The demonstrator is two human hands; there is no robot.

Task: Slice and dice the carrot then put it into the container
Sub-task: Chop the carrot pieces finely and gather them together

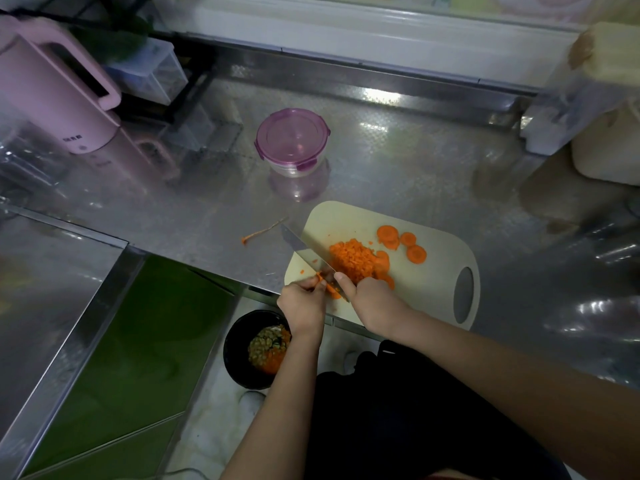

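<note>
A cream cutting board [433, 271] lies on the steel counter. A heap of diced carrot [353, 259] sits at its middle, with three round carrot slices [401, 242] beyond it. My right hand [372, 299] grips the handle of a knife [304, 251], whose blade points away to the left. My left hand [303, 303] pinches carrot pieces [327, 284] against the board's near left corner, right beside the blade. A round glass container [292, 142] with a purple lid stands closed behind the board.
A carrot tail [261, 232] lies on the counter [398, 161] left of the board. A pink kettle [52, 88] stands at the back left. Below the counter edge, a black bin [242, 348] holds scraps. A cream canister [606, 150] stands far right.
</note>
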